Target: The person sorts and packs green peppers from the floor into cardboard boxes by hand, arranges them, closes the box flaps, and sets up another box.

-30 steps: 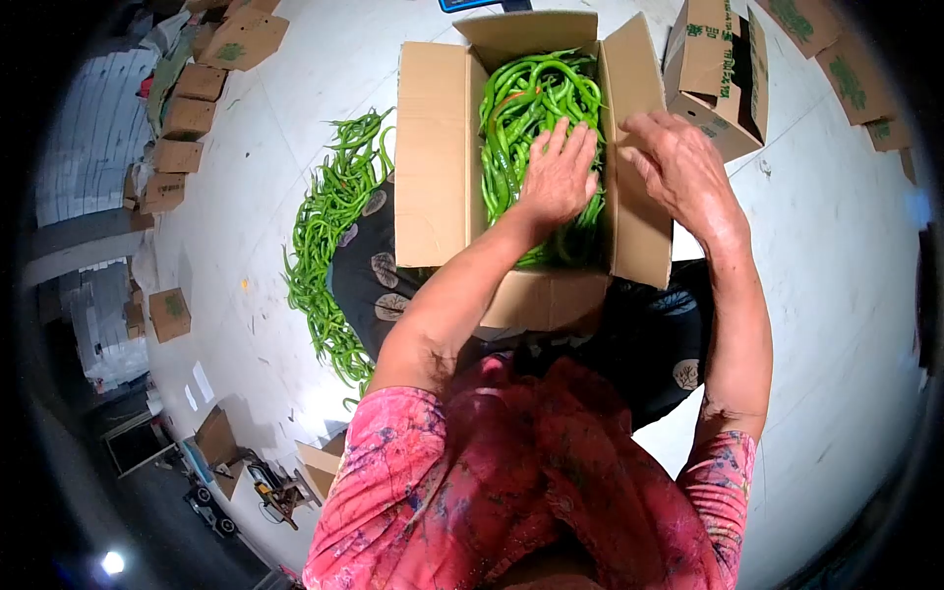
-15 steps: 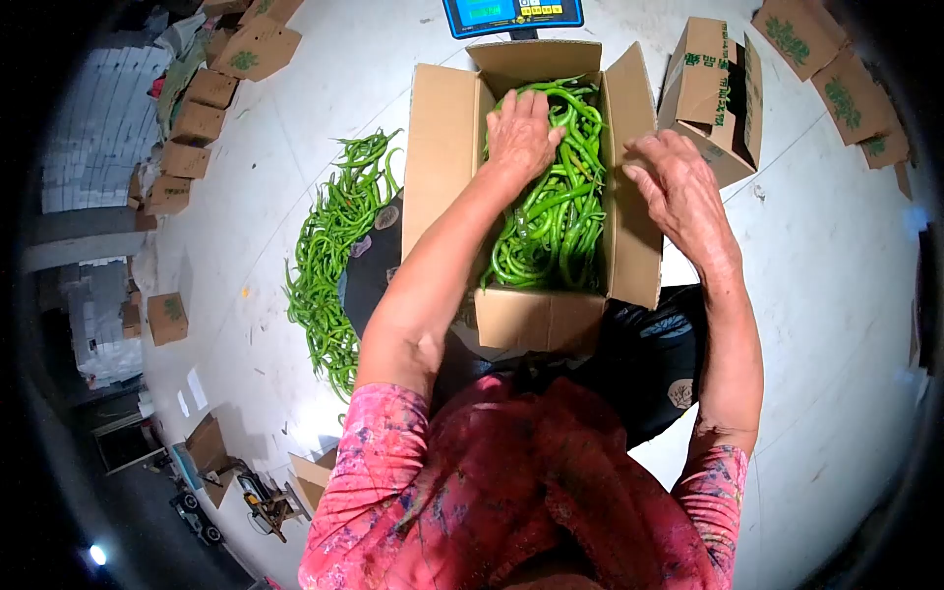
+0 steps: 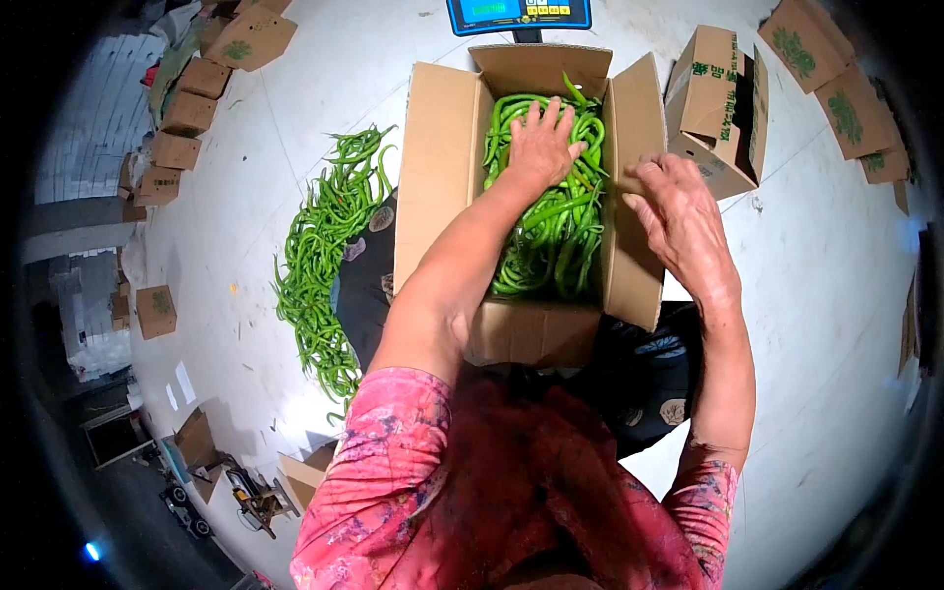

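Long green chili peppers [image 3: 546, 241] fill an open cardboard box [image 3: 438, 177] in front of me, its flaps folded outward. My left hand [image 3: 543, 147] rests on the peppers toward the far end, palm down with its fingers spread. Over the right flap hovers or rests my right hand [image 3: 680, 221]; its fingers are slightly bent, the thumb apart, and nothing shows in them. Whether it touches the flap I cannot tell. A loose heap of the same green chili peppers [image 3: 320, 265] lies on the floor to the left.
A digital scale display [image 3: 519, 14] stands beyond the box. Another cardboard box [image 3: 703, 118] with green print is to the right. More cartons line the floor at the upper right [image 3: 841, 93] and upper left [image 3: 192, 113]. My dark-clothed legs flank the box.
My left hand has shifted slightly right and nearer, its fingers spreading over the peppers. One pepper now sticks up at the far end. My right hand stays by the right flap, slightly lower in view.
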Demonstrator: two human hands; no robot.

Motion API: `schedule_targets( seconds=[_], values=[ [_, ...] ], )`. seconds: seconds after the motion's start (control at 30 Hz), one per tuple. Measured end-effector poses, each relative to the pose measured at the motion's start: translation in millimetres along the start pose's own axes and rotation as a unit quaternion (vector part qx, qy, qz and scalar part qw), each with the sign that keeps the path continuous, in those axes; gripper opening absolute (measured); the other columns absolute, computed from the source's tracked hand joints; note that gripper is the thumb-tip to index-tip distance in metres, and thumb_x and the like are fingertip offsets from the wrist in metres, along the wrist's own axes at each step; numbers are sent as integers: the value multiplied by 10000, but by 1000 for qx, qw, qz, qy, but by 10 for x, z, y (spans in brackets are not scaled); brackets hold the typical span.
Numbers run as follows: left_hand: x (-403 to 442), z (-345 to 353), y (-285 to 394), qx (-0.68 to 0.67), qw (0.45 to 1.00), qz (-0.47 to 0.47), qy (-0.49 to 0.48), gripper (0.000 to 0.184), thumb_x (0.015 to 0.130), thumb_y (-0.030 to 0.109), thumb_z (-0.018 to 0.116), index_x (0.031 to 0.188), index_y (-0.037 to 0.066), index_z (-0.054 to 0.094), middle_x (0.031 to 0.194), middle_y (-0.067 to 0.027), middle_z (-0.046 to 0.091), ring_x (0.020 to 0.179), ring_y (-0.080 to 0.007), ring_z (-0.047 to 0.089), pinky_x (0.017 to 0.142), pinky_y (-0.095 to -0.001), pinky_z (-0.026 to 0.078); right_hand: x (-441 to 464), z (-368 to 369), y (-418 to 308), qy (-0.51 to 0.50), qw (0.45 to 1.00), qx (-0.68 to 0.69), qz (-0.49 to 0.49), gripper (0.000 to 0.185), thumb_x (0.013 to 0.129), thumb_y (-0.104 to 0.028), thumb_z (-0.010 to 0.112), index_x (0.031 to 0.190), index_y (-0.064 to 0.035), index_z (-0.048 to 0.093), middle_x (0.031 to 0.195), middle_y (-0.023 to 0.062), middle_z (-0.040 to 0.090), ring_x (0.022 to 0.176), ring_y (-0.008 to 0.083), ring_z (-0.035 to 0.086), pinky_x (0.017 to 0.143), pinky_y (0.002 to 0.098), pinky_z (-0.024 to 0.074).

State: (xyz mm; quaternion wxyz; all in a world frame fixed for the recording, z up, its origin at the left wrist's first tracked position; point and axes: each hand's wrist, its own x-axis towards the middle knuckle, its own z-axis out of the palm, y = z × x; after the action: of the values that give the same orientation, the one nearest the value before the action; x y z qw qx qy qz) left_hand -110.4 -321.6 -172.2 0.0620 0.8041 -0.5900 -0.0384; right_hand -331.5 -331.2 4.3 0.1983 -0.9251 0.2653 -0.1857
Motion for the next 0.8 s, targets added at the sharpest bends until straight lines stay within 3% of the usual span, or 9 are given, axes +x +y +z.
schedule_targets(
  seconds=[0.17,0.27,0.3,0.43,0.53,0.57,0.67,0.7,0.8],
  values=[
    [-13,-293,-1,-67,997,-5,-32,593,936,438,540,1425,124,418,1511,-107,369,1401,-363,295,1076,-572,253,-27,-9,1,-7,1000,-1,7,233,818,-72,664,1040,-6,636,1011,169,595,996,354,548,894,434,459],
    [-113,-327,-92,-128,984,33,118,465,867,263,646,1283,78,550,1377,-148,501,1344,-379,368,1043,-545,294,-52,-22,-3,17,1000,9,0,235,826,-73,661,1051,-8,641,1022,169,600,1004,356,549,894,433,461],
    [-111,-385,-135,-152,977,44,142,403,836,199,674,1213,70,611,1270,-142,587,1251,-377,462,1003,-524,351,-56,-21,-7,16,1000,10,4,237,829,-74,659,1056,-9,641,1025,169,601,1006,356,550,897,433,461],
    [-12,-520,-145,-161,973,-7,164,316,825,213,685,1109,74,673,1100,-132,657,1069,-340,556,915,-489,418,-47,-20,-1,25,1000,4,2,242,835,-73,654,1068,-10,640,1032,169,603,1009,353,552,902,432,462],
    [44,-539,-41,-75,992,-21,96,283,841,255,667,1055,71,693,1071,-160,663,1053,-346,586,881,-491,461,-33,-15,-25,23,1000,1,-6,234,837,-75,651,1060,-7,637,1015,169,599,1000,351,552,894,435,466],
    [97,-440,-76,-32,997,-21,67,217,836,252,674,961,80,717,982,-137,674,999,-341,596,829,-494,467,-36,-18,-37,18,1000,3,-3,231,837,-75,650,1057,-7,636,1010,169,598,998,351,552,891,436,467],
    [177,-180,-188,29,997,-21,73,176,829,246,677,884,85,723,928,-149,671,944,-339,611,790,-476,469,-61,-54,-45,2,1000,7,15,231,838,-77,650,1057,-6,631,996,172,594,980,351,553,875,435,470],
    [129,-187,-205,49,988,17,149,169,820,242,683,860,81,714,921,-171,664,896,-331,621,757,-459,467,-65,-56,-36,6,1000,9,10,233,839,-76,649,1060,-7,631,996,172,594,977,350,554,871,435,470],
    [140,-213,-202,12,982,37,186,185,793,249,708,882,88,718,907,-183,660,868,-351,634,750,-478,480,-40,-47,-24,6,1000,13,5,239,841,-76,648,1068,-4,633,989,174,596,967,351,558,863,433,469]
  ],
)
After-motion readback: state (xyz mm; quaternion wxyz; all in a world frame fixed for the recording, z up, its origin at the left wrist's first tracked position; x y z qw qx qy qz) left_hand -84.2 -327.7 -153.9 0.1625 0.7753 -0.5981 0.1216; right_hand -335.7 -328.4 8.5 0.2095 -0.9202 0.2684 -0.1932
